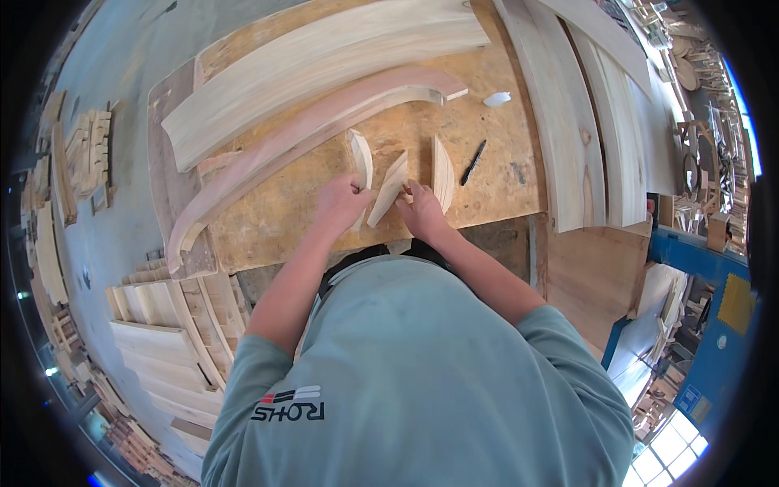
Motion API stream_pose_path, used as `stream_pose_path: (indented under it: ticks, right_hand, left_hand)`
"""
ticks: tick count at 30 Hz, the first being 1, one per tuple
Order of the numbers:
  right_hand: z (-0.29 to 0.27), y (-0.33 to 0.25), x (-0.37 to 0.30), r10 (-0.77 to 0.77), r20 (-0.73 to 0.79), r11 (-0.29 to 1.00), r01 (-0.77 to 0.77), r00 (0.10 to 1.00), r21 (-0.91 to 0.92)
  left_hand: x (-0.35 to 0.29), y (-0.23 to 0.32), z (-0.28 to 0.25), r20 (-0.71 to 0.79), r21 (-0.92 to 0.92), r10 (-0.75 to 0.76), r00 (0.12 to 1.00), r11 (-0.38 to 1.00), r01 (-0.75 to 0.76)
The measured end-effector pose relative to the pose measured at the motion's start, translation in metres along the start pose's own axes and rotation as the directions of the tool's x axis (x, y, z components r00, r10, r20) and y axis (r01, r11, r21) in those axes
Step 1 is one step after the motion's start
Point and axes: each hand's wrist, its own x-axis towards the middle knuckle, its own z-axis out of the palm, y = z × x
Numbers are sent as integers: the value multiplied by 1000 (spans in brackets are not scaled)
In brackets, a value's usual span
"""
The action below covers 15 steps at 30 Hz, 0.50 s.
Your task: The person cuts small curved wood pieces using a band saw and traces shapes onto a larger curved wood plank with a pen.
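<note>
Three small curved wooden pieces stand on edge on a chipboard worktop (276,211). My left hand (341,203) grips the lower end of the left piece (360,158). My right hand (422,209) pinches the lower end of the right piece (442,170). The middle piece (389,187) stands tilted between both hands, touched by the fingers of each. Both forearms reach up from my body in a grey-green shirt.
Two long curved planks (324,57) and a curved reddish rail (292,134) lie across the far worktop. A black marker (473,162) and a white chip (497,99) lie to the right. Stacked boards (584,114) stand right; cut wooden parts (162,341) are piled left.
</note>
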Motion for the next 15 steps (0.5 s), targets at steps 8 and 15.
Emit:
stream_pose_path:
  ticks: [8, 15]
  right_hand:
    - [21, 7, 24, 147, -5, 959, -141, 989, 246]
    - [13, -1, 22, 185, 60, 900, -194, 981, 390]
  left_hand:
    - [14, 3, 22, 61, 175, 45, 997, 983, -55]
    - [22, -9, 31, 130, 149, 61, 990, 986, -80]
